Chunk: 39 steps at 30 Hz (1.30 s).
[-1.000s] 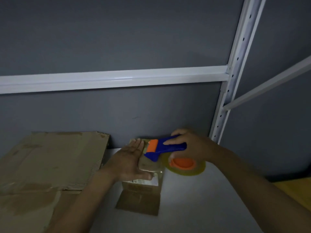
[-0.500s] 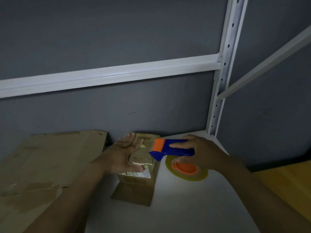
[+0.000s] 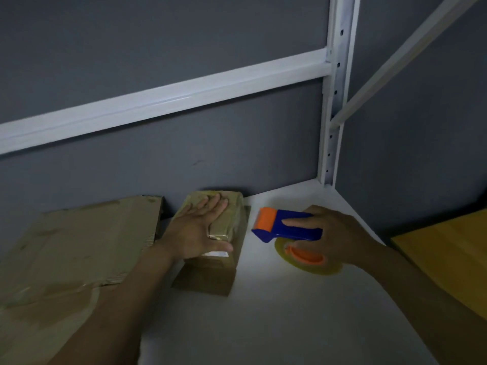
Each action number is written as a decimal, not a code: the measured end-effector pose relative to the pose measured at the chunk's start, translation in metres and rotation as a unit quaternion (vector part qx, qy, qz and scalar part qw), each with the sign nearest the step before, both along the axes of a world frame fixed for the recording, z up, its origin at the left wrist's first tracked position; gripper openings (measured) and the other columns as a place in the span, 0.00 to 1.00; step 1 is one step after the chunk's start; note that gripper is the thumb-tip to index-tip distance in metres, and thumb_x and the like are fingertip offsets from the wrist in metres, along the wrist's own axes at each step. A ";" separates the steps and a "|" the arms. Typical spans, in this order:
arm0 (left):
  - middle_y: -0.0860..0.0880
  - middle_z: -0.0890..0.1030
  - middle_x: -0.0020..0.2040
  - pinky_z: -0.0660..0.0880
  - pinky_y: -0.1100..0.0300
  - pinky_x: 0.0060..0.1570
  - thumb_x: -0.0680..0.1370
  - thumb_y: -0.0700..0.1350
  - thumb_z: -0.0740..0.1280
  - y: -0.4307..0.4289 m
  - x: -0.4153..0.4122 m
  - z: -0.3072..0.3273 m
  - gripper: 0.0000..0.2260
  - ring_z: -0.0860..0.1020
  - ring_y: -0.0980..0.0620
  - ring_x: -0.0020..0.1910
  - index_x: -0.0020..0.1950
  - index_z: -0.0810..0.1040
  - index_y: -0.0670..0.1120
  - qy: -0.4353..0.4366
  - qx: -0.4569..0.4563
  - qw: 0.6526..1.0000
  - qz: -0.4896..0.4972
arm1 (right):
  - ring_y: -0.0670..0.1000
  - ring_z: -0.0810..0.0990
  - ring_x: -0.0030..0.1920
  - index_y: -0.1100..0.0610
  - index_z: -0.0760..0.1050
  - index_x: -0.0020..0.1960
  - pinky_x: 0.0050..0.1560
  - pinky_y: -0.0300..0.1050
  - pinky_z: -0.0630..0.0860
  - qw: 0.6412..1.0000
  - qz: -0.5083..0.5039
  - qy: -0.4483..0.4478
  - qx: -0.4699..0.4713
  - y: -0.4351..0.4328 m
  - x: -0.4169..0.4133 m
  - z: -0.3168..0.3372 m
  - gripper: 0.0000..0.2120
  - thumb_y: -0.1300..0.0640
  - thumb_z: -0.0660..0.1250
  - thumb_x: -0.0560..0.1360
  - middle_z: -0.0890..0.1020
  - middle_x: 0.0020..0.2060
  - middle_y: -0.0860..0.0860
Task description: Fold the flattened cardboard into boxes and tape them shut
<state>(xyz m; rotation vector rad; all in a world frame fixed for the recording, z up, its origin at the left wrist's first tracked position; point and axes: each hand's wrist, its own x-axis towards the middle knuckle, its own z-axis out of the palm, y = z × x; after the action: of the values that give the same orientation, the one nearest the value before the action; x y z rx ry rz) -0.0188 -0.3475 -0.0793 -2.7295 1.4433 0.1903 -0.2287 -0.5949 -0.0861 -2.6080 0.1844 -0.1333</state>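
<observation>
A small brown cardboard box [image 3: 210,272], its top covered in shiny tape, stands on the white shelf [image 3: 263,325] near the back wall. My left hand [image 3: 200,230] lies flat on the box's top, fingers straight. To the right, my right hand [image 3: 334,233] grips a blue tape dispenser [image 3: 287,227] with an orange front and a roll of clear tape [image 3: 308,259] on an orange hub. The dispenser is off the box, over the shelf beside it.
Flattened cardboard sheets [image 3: 73,246] lie at the left, against the grey wall. A white upright post [image 3: 334,101] and crossbars of the shelving rise behind. A yellow wooden surface [image 3: 448,246] lies at the right, beyond the shelf edge.
My right hand has drawn the tape dispenser off the box and to the right. My left hand stays flat on the box top. The view has shifted right.
</observation>
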 end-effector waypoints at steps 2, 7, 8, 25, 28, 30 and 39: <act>0.61 0.34 0.75 0.41 0.51 0.76 0.53 0.86 0.42 -0.002 0.000 -0.002 0.52 0.39 0.57 0.77 0.69 0.28 0.63 -0.005 0.003 1.000 0.002 | 0.44 0.72 0.59 0.39 0.64 0.71 0.55 0.33 0.68 0.998 0.006 -0.009 -0.068 0.010 0.006 0.002 0.27 0.38 0.65 0.74 0.71 0.61 0.42; 0.60 0.34 0.74 0.37 0.55 0.73 0.52 0.86 0.42 -0.001 0.000 -0.004 0.57 0.38 0.57 0.76 0.72 0.30 0.58 -0.016 -0.003 1.000 -0.007 | 0.47 0.77 0.52 0.44 0.72 0.65 0.44 0.34 0.65 0.989 0.011 -0.064 -0.133 0.038 0.029 0.002 0.19 0.40 0.63 0.76 0.75 0.54 0.48; 0.61 0.34 0.74 0.37 0.56 0.73 0.51 0.86 0.42 -0.002 -0.001 -0.005 0.57 0.38 0.57 0.76 0.72 0.30 0.58 -0.019 -0.006 1.000 -0.007 | 0.48 0.77 0.51 0.45 0.73 0.64 0.46 0.36 0.67 0.990 0.005 -0.062 -0.127 0.039 0.032 0.001 0.19 0.40 0.63 0.76 0.75 0.53 0.49; 0.52 0.43 0.80 0.45 0.51 0.76 0.51 0.85 0.37 -0.013 -0.028 -0.003 0.63 0.45 0.52 0.78 0.79 0.40 0.51 -0.059 0.001 0.996 0.060 | 0.50 0.79 0.44 0.49 0.79 0.58 0.41 0.40 0.71 0.992 -0.109 0.015 -0.054 0.054 0.051 0.002 0.16 0.44 0.67 0.73 0.82 0.46 0.50; 0.52 0.44 0.80 0.48 0.50 0.76 0.51 0.85 0.35 -0.009 -0.033 -0.005 0.63 0.46 0.51 0.78 0.79 0.42 0.50 -0.069 -0.008 0.994 0.083 | 0.51 0.79 0.48 0.48 0.78 0.60 0.47 0.41 0.73 0.991 -0.129 0.008 -0.045 0.058 0.052 0.000 0.17 0.43 0.66 0.74 0.82 0.50 0.50; 0.51 0.46 0.80 0.48 0.50 0.76 0.54 0.85 0.37 -0.008 -0.035 -0.006 0.62 0.47 0.50 0.78 0.79 0.42 0.50 -0.075 -0.017 0.994 0.083 | 0.51 0.78 0.53 0.44 0.75 0.64 0.49 0.41 0.73 0.985 -0.167 -0.004 0.035 0.047 0.034 0.001 0.18 0.44 0.66 0.75 0.80 0.55 0.47; 0.56 0.52 0.79 0.51 0.54 0.73 0.57 0.81 0.53 -0.002 -0.040 0.012 0.55 0.55 0.49 0.76 0.79 0.49 0.56 -0.053 -0.028 0.997 0.050 | 0.55 0.82 0.46 0.59 0.80 0.53 0.48 0.48 0.78 0.850 -0.269 0.026 0.453 -0.013 0.019 -0.033 0.12 0.53 0.71 0.73 0.84 0.48 0.58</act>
<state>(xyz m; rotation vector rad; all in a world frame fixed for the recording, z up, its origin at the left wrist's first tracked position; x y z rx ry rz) -0.0588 -0.3491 -0.0676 -2.8122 1.3058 0.0093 -0.2097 -0.6077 -0.1188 -1.5579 0.7873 -0.1259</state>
